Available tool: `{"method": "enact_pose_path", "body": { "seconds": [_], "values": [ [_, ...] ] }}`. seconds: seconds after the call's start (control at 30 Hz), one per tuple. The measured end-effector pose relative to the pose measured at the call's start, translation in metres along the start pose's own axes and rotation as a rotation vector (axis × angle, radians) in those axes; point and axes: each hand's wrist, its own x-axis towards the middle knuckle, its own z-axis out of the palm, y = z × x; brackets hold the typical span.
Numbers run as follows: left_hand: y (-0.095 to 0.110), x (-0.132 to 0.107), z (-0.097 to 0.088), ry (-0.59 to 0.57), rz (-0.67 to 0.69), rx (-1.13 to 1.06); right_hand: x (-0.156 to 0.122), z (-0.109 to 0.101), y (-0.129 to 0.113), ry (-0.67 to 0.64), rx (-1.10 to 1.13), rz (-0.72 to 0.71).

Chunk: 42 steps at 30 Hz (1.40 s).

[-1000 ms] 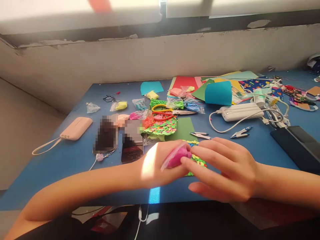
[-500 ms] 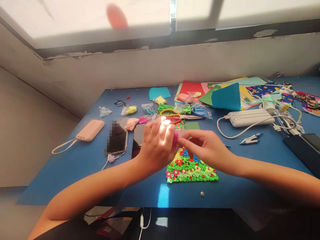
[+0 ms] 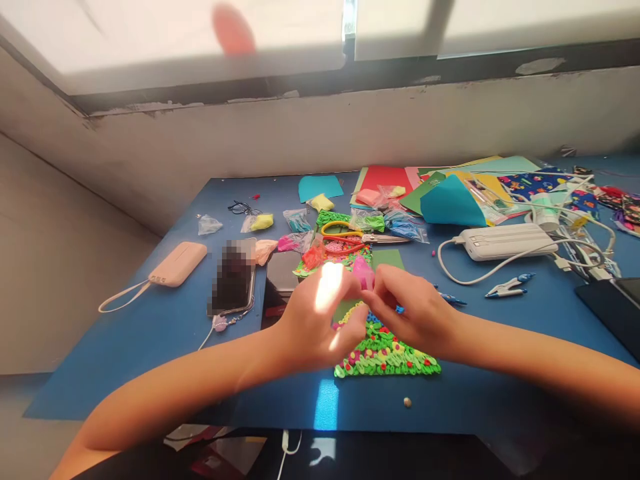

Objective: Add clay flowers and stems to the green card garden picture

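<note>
My left hand (image 3: 320, 317) and my right hand (image 3: 417, 310) meet over the desk, fingers pinched on a small plastic bag of bright pink clay (image 3: 363, 271). Its pink lump shows above the fingertips; the lower part is hidden. Beneath my hands lies a card covered with tiny clay leaves and flowers (image 3: 390, 363), partly covered by the fingers. Just beyond are scissors with orange and yellow handles (image 3: 345, 230), lying on a second decorated piece (image 3: 305, 268). A blue pen (image 3: 453, 299) pokes out behind my right hand.
Small clay bags (image 3: 260, 223) lie scattered behind. On the left are a phone (image 3: 243, 280) and pink power bank (image 3: 179, 263); on the right, a white power bank (image 3: 505, 241) with cables and clips (image 3: 510, 285). Coloured paper (image 3: 383, 180) sits at the back, a small bead-like thing (image 3: 407, 403) near the front edge.
My hands have turned inward and the fingers have closed around the pink clay bag, which now shows more. The blue paper at the back has sunk lower.
</note>
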Motion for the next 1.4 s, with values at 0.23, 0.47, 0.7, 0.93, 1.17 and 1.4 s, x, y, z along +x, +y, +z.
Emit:
{"method": "enact_pose_path", "body": {
  "seconds": [0.23, 0.47, 0.7, 0.93, 1.17, 1.4],
  "values": [
    [-0.011, 0.012, 0.003, -0.225, -0.282, -0.308, 0.002, 0.004, 0.02, -0.021, -0.098, -0.12],
    [-0.028, 0.017, 0.012, -0.331, -0.417, -0.4, 0.011, 0.011, 0.037, -0.205, 0.223, 0.145],
    [-0.038, 0.019, 0.008, -0.39, -0.383, -0.404, 0.02, 0.0, 0.031, -0.39, 0.542, 0.4],
    [-0.031, 0.017, 0.011, -0.365, -0.442, -0.411, 0.018, 0.001, 0.025, -0.378, 0.32, 0.368],
    [-0.019, 0.012, 0.009, -0.321, -0.502, -0.414, 0.015, 0.001, 0.019, -0.332, 0.256, 0.279],
    [-0.021, 0.007, 0.013, -0.355, -0.492, -0.408, 0.013, 0.004, 0.021, -0.367, 0.243, 0.345]
  ]
}}
